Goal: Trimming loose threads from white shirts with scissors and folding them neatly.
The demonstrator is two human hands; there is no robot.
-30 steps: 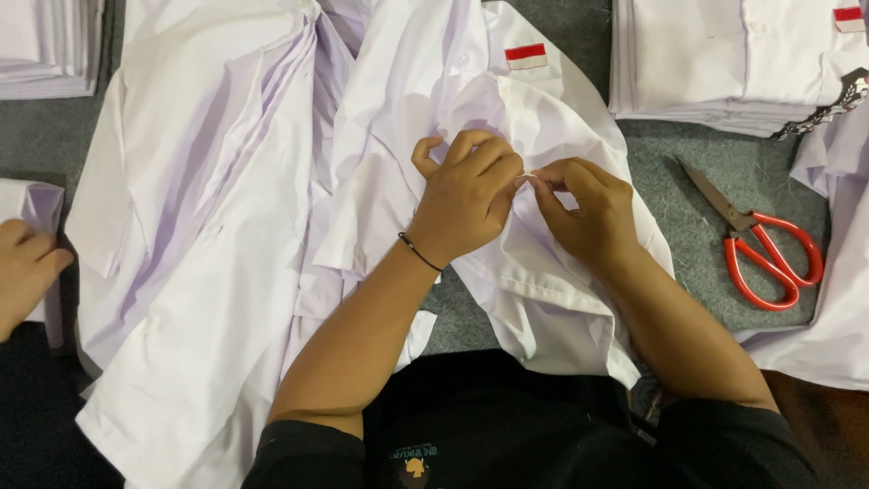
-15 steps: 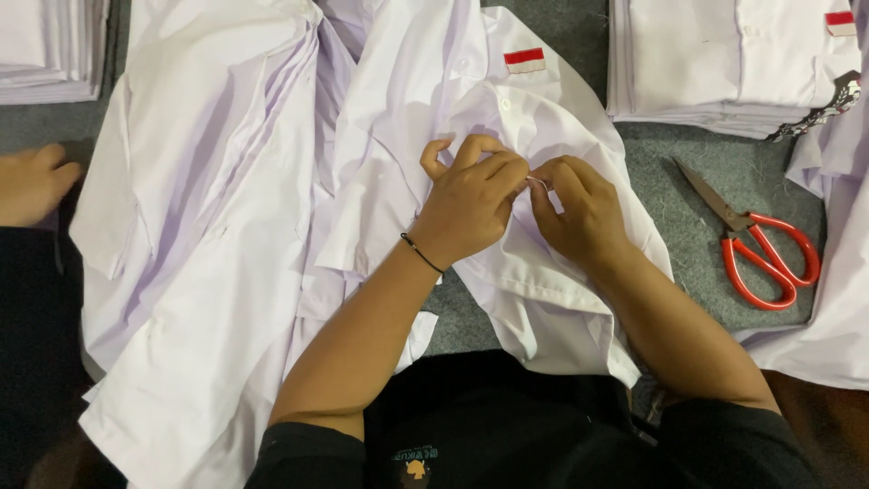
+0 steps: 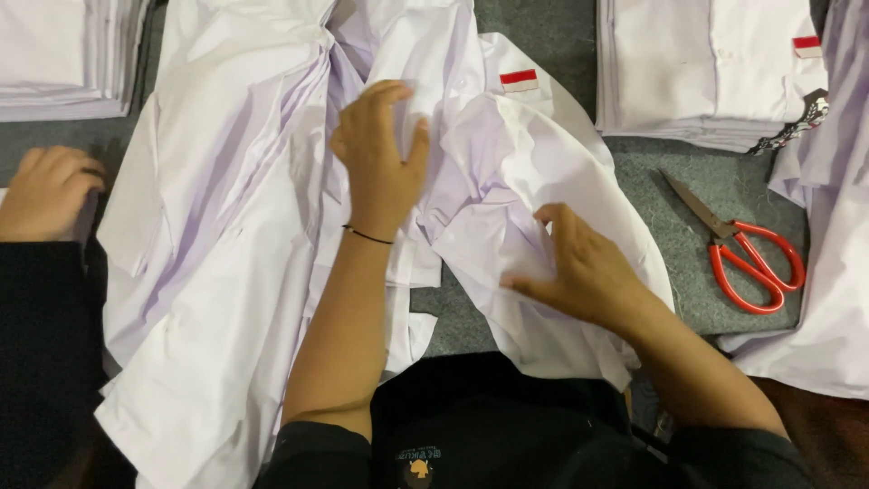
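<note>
Spreading loosely over the cloth, the fingers [image 3: 391, 104] of the left hand [image 3: 380, 163] are open and slightly curled, resting on top of the white shirt [image 3: 534, 181] rather than pinching any of it; from where I stand it looks like a flattening touch, the palm holding the fabric down near the middle of the garment. A thin black band sits on that wrist. The right hand [image 3: 579, 272] lies lower and nearer the body, fingers extended and only half bent, pressing a rumpled fold of the same shirt against the grey mat [image 3: 688, 172], perhaps so the cloth does not slide. The shirt itself lies crumpled directly in front of the person, its small red-and-white patch [image 3: 519, 80] turned up near the top. Beside it on the left a heap of loose white shirts [image 3: 217, 226] sprawls. Red-handled scissors [image 3: 747, 254] lie to the right, within easy reach, closed. Folded stacks [image 3: 706, 72] sit beyond, upper right, and another stack [image 3: 63, 54] upper left. Another person's hand [image 3: 45, 190] rests at the left edge.
</note>
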